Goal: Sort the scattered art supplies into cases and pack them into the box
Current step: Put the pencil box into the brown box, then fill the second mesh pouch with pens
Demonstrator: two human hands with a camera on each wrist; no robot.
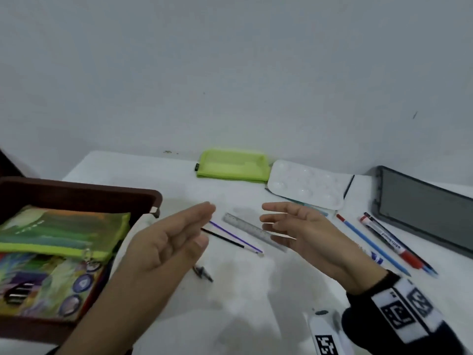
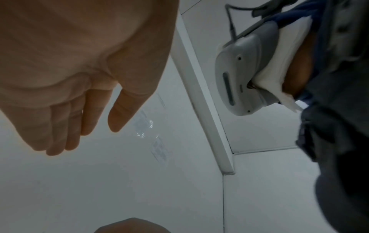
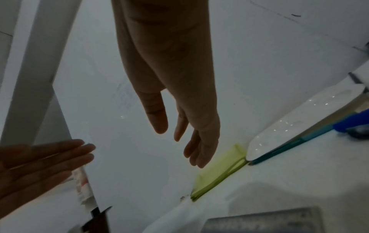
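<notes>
Far left on the white counter point(image 1: 143, 172): a dark brown box point(image 1: 84, 192), open. Inside it lie a green-zipped pouch point(image 1: 58, 233) and, under that, a colourful printed case point(image 1: 46, 280) with round badges.

Left hand point(image 1: 169, 242) held above the counter just right of the box, palm facing inward, fingers straight and together, holding nothing. Beneath its fingertips, two thin brushes point(image 1: 230, 237), one purple and one black, lie slantwise; a small dark object, too blurred to name, sits below them.

Centre: a clear ruler point(image 1: 252, 230) lies flat between the two hands. At the back, against the wall, a lime-green mesh case point(image 1: 233, 163), and touching its right end a white paint palette point(image 1: 305, 184).

Right hand point(image 1: 304, 234) faces the left, apart from it, fingers loosely spread and empty; black sleeve with marker bands at the wrist.

Right of it: a blue pencil point(image 1: 371, 243), a red whiteboard marker point(image 1: 389, 238) and dark pens, side by side. Far right, a grey tray point(image 1: 422, 208) at the counter's edge.
</notes>
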